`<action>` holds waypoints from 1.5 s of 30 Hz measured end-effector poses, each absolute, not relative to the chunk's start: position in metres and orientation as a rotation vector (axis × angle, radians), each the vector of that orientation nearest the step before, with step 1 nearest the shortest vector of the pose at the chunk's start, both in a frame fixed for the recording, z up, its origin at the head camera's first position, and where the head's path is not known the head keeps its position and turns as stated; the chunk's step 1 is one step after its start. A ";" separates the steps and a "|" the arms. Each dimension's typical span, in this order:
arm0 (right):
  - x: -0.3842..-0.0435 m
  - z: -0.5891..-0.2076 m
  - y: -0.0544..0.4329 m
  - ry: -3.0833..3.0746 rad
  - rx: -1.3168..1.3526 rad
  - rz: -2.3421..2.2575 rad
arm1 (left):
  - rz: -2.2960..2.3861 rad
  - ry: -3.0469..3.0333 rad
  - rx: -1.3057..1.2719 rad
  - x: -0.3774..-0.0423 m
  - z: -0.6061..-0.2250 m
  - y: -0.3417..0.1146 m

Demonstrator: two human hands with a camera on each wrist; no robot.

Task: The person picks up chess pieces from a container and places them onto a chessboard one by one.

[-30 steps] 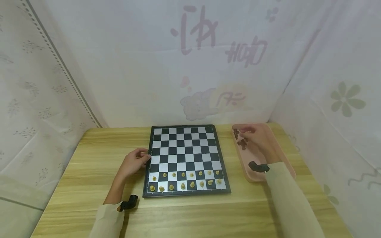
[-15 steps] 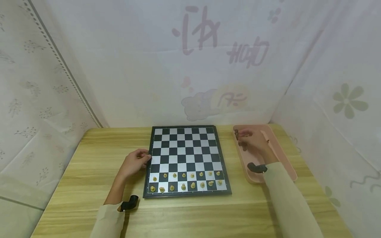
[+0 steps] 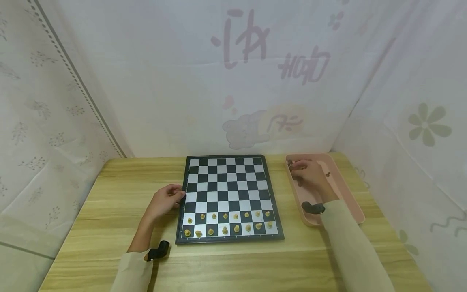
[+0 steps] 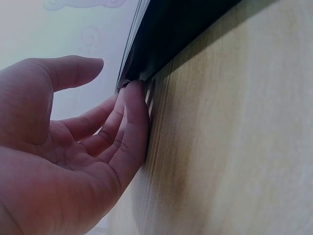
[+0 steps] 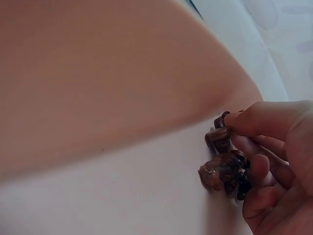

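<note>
A black-and-white chessboard lies on the wooden table, with pale yellow chess pieces in two rows along its near side. My left hand is at the board's left edge; in the left wrist view its fingertips touch the board's underside edge, while the thumb stands apart. Over the pink tray, my right hand is among dark brown chess pieces. The right wrist view shows thumb and fingers curled about a dark chess piece; a knight-like one sits beside it, partly covered by fingers.
One small dark piece lies apart in the tray, right of the hand. Patterned white cloth stands behind the table and along both sides. The tray's raised wall runs close to the right hand.
My right hand has shifted slightly left and down within the tray, and the lone dark piece at the right has come into view. My left hand stays at the board's edge.
</note>
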State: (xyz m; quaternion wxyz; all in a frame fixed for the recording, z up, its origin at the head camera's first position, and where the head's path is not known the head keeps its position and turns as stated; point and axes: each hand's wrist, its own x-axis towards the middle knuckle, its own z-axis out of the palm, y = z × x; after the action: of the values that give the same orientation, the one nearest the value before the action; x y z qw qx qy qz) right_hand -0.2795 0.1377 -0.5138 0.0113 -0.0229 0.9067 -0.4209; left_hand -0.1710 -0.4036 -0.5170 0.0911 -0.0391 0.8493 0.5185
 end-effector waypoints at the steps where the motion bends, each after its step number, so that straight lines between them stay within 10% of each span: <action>1: -0.279 -0.514 0.138 2.836 -0.072 -1.308 | 1.543 2.522 -0.116 -0.171 -0.517 -0.403; 45: -0.277 -0.524 0.138 2.916 -0.007 -1.238 | 1.597 2.492 -0.116 -0.169 -0.518 -0.403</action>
State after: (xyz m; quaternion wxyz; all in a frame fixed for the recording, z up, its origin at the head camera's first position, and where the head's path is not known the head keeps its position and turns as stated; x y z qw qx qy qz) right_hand -0.2772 0.1378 -0.5235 -0.0131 -0.0024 0.9204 -0.3907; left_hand -0.1691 -0.4029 -0.5176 0.0895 -0.0390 0.8380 0.5368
